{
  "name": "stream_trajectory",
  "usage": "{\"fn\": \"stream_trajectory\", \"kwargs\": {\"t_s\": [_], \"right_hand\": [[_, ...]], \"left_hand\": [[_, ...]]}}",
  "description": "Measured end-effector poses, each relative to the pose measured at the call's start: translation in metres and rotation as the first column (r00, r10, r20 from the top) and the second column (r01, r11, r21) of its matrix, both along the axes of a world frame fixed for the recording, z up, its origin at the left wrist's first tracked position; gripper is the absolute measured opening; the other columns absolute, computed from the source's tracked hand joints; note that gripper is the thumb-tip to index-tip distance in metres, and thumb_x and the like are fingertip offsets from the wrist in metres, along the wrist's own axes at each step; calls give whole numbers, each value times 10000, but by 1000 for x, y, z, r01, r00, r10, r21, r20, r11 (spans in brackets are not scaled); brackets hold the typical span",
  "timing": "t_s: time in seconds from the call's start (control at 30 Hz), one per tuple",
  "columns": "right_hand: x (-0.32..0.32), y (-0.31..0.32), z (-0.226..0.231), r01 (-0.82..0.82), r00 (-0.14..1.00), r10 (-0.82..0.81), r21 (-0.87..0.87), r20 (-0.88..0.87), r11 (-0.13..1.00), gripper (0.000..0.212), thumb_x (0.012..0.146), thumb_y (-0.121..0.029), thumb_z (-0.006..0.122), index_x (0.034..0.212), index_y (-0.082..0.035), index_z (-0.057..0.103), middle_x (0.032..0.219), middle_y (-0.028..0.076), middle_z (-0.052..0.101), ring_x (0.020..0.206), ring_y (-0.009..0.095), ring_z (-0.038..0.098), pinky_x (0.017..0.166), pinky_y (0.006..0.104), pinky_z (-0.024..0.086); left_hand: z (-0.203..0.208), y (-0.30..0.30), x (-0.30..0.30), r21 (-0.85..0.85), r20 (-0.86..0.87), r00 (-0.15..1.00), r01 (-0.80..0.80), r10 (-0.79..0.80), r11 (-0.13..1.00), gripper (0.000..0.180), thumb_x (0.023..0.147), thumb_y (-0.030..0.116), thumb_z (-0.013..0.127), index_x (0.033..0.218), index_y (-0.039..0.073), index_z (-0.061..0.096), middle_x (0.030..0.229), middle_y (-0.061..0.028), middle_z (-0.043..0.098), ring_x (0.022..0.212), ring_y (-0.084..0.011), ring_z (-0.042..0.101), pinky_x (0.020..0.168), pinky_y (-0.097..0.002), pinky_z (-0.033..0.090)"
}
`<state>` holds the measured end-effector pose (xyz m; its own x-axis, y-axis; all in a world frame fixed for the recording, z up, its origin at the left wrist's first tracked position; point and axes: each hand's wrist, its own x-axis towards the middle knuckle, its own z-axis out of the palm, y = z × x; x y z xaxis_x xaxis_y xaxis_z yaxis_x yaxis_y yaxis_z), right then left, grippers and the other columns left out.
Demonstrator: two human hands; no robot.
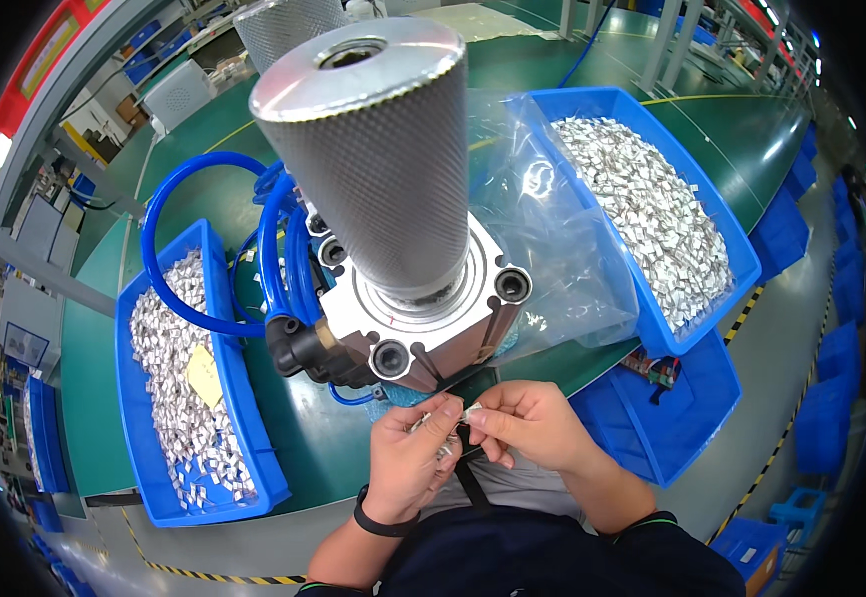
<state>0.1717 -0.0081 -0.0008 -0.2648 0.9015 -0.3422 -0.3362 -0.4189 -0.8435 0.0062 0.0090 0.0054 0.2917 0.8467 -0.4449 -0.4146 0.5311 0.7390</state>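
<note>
My left hand (408, 453), a black band at its wrist, is closed around several small white parts with thin metal leads. Thumb and fingertips of my right hand (533, 426) pinch one small white part (470, 411) right beside the left fingertips. Both hands meet above my lap at the table's near edge. Just beyond them stands a pneumatic press with a knurled metal cylinder (373, 159) and a square metal base (423, 328). Its lower working area is hidden from here.
A blue bin (279, 488) of small white parts, with a yellow note (204, 376) on them, stands left. Another full blue bin (652, 333) sits right, beside a clear plastic bag (572, 269). Blue air hoses (159, 239) loop left of the press. A lower blue bin (692, 418) is at right.
</note>
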Motion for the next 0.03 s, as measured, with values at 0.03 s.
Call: {"fn": "stream_trajectory", "kwargs": {"t_s": [0.03], "right_hand": [[1,0,-5,6,1000,-6,17,-26,1000,240,883,-208,644,955,18,609,745,58,621,545,75,554,442,206,431]], "left_hand": [[0,1,0,0,1,1000,2,-2,1000,144,890,137,626,926,0,600,585,-61,524,381,-92,427,297,-203,246]]}}
